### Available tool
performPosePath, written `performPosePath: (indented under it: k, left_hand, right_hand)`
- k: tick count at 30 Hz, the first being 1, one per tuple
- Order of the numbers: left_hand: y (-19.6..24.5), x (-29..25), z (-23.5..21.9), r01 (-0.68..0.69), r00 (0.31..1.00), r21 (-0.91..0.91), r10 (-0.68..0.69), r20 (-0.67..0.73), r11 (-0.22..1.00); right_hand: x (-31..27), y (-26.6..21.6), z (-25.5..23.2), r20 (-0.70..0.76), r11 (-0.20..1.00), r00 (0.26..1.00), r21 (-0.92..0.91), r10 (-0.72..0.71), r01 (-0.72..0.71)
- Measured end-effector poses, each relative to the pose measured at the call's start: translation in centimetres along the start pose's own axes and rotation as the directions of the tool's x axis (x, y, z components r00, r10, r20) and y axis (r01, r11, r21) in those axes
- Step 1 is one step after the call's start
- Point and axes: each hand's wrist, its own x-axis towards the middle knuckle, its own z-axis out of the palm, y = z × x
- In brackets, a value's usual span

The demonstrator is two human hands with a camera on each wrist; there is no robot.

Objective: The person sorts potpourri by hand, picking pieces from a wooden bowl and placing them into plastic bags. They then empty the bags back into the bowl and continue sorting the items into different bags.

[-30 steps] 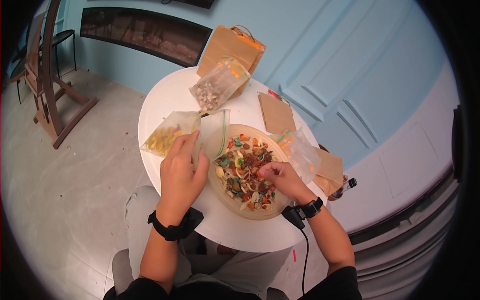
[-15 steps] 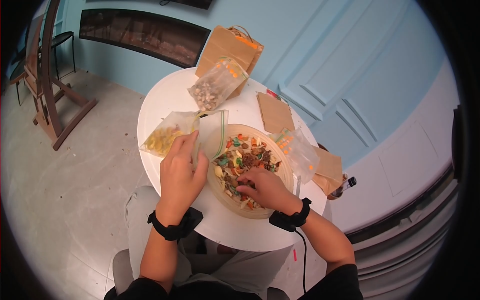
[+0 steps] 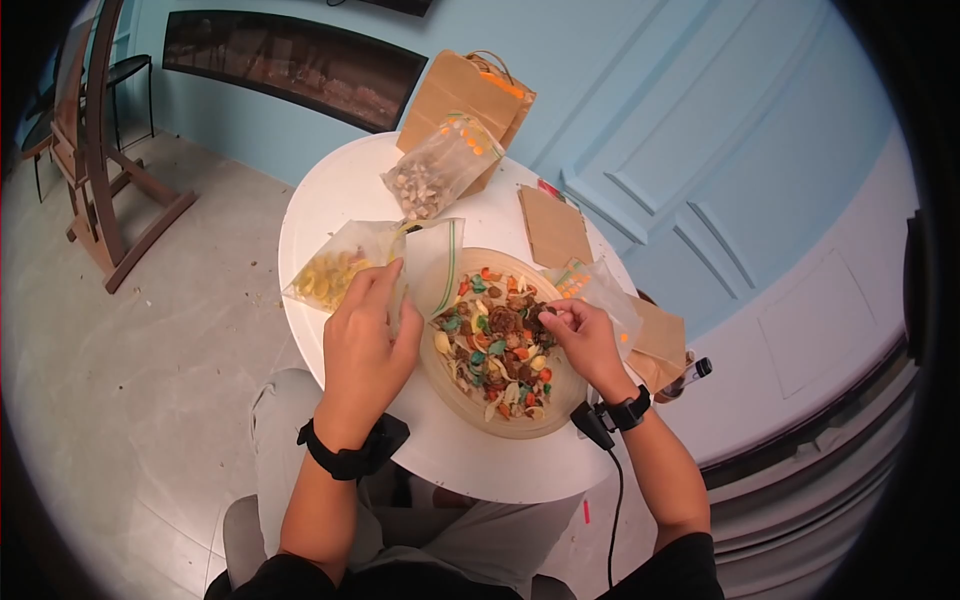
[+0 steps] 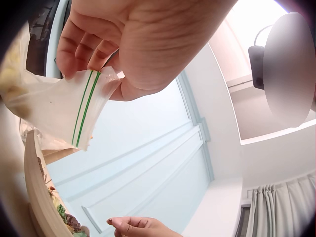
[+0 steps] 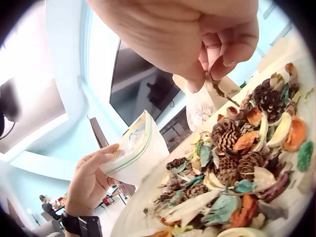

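Observation:
My left hand [image 3: 365, 340] grips the open edge of a clear zip bag [image 3: 435, 260] with a green seal strip. Yellow dried pieces [image 3: 340, 275] lie in the bag's far-left part. To its right stands a pale round bowl [image 3: 572, 400] filled with a potpourri mix [image 5: 232, 168] of pine cones, pale petals and orange and green pieces. Over the bowl's right side, my right hand [image 3: 590, 345] pinches a thin brown stem [image 5: 224, 95] between thumb and fingertips. The stem's lower end overlaps a dark pine cone [image 5: 269, 101] in the right wrist view.
On the white round table [image 3: 480, 475], a bag of pale chunks [image 3: 425, 185] leans on a brown paper bag [image 3: 450, 95]. Flat brown paper [image 3: 555, 228], another clear bag [image 3: 610, 300] and a brown packet [image 3: 658, 340] lie along the right. A wooden easel [image 3: 100, 180] stands at left.
My right hand reached left into the middle of the mix, then came back to the bowl's right side, now pinching a brown stem. The left hand and its bag have stayed in place.

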Motion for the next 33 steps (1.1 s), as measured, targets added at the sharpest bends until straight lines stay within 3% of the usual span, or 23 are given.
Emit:
performPosePath:
  k: [2, 5, 8, 11, 14, 17, 18, 24, 27, 30, 33]
  left_hand:
    - [0.0, -0.1, 0.1, -0.004, 1.0, 0.001, 0.004, -0.002, 1.0]
    - [-0.2, -0.1, 0.2, -0.03, 0.999, 0.015, 0.03, -0.016, 0.999]
    - [-0.1, -0.1, 0.2, -0.036, 0.999, 0.028, 0.036, -0.011, 0.999]
    - [0.2, -0.1, 0.3, -0.016, 1.0, 0.027, 0.016, 0.007, 0.999]
    - [0.2, -0.2, 0.3, -0.005, 1.0, 0.017, 0.005, 0.012, 1.0]
    - [0.0, -0.2, 0.3, -0.02, 1.0, 0.022, 0.02, 0.0, 1.0]
    - [0.0, -0.2, 0.3, -0.021, 1.0, 0.021, 0.021, -0.002, 1.0]
    - [0.1, -0.2, 0.4, -0.016, 1.0, 0.018, 0.015, 0.008, 1.0]
    - [0.0, -0.2, 0.5, -0.018, 1.0, 0.016, 0.018, 0.009, 1.0]
    - [0.0, -0.2, 0.5, -0.022, 1.0, 0.017, 0.022, 0.007, 1.0]
    - [-0.1, -0.2, 0.6, -0.018, 1.0, 0.017, 0.018, 0.006, 1.0]
  right_hand:
    - [-0.4, -0.2, -0.2, 0.018, 0.987, 1.0, -0.163, 0.008, -0.005]
    - [-1.7, -0.2, 0.8, 0.04, 0.923, 0.959, -0.263, -0.28, 0.281]
    - [-3.4, -2.8, 0.7, 0.422, 0.892, 0.854, -0.19, -0.304, 0.411]
    - [-4.4, -2.6, 1.3, 0.467, 0.779, 0.778, -0.254, -0.419, 0.573]
    - [-3.2, -0.6, 1.6, 0.391, 0.847, 0.863, -0.291, -0.319, 0.445]
    - [-2.8, -0.5, 1.0, 0.227, 0.946, 0.96, -0.239, -0.163, 0.218]
    - [-2.6, 0.1, 0.9, 0.173, 0.952, 0.967, -0.213, -0.185, 0.22]
    - [-2.4, 0.4, 0.6, 0.036, 0.999, 0.999, -0.046, -0.009, 0.01]
    - [-2.8, -1.3, 0.5, 0.067, 0.992, 0.99, -0.007, 0.125, -0.125]
    - [-2.7, 0.1, 1.0, 0.024, 0.998, 0.999, -0.051, -0.039, 0.04]
    - [-2.7, 0.3, 1.4, -0.031, 0.944, 0.956, -0.172, -0.292, 0.283]
